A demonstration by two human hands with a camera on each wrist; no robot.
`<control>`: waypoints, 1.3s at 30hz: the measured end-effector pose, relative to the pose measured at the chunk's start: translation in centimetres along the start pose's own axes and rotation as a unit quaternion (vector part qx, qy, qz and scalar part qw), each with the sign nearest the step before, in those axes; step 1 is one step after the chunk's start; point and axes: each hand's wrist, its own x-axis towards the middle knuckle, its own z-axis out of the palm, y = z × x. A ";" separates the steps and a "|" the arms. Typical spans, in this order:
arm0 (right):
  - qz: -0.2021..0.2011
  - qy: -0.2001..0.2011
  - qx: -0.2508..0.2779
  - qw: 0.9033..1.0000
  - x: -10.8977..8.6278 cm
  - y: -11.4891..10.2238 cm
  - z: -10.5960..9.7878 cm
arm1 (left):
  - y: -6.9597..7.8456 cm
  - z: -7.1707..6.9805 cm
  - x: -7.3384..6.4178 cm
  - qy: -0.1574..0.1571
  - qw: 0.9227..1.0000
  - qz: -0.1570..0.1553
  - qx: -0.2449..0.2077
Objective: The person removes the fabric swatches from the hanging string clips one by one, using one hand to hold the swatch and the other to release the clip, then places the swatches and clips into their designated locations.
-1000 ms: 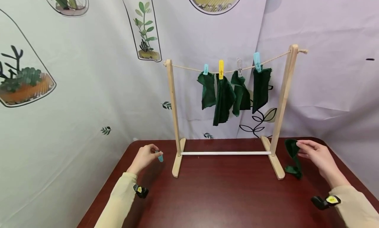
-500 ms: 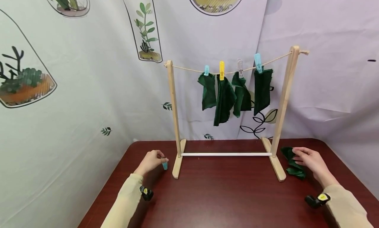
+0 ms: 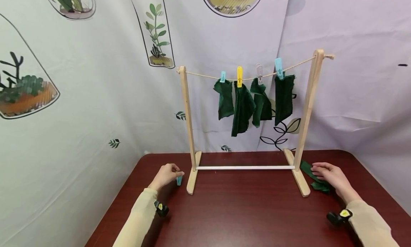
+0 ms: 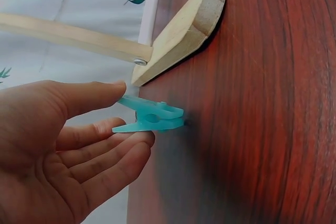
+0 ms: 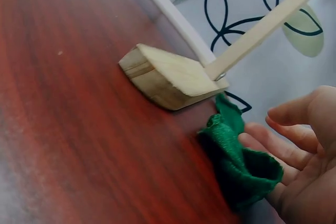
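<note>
My left hand (image 3: 167, 175) pinches a light blue clothespin (image 4: 152, 116) low over the table, beside the rack's left foot. Thumb and fingers sit on its two handle ends, and its tip points toward the wood. On the far right, a crumpled dark green cloth (image 5: 236, 161) lies on the table against the rack's right foot. Close beside it is my right hand (image 3: 330, 175), fingers loose and parted, with nothing between thumb and fingertips. Above, green cloth pieces (image 3: 284, 97) hang from a string (image 3: 205, 74), held by blue, yellow and clear clothespins.
The wooden rack (image 3: 308, 108) stands at the table's back, its two posts joined low down by a white rod (image 3: 244, 166). Its feet (image 3: 194, 175) reach forward on the dark red table (image 3: 244, 211). A printed curtain (image 3: 96, 79) hangs right behind.
My right hand has lowered the green cloth toward the rack's right foot and let it go. The left hand, with the clothespin, has moved slightly right and down.
</note>
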 end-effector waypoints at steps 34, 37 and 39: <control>0.015 0.015 -0.108 0.994 -0.5 -0.6 3.5 | 0.7 3.0 1.4 0.025 0.998 -0.012 -0.065; 0.013 0.015 -0.110 0.994 -0.7 -0.6 3.5 | 0.9 3.4 1.4 0.024 0.998 -0.009 -0.061; 0.016 0.014 -0.107 0.994 -0.9 -0.5 3.5 | 1.1 3.6 1.4 0.023 0.998 -0.007 -0.060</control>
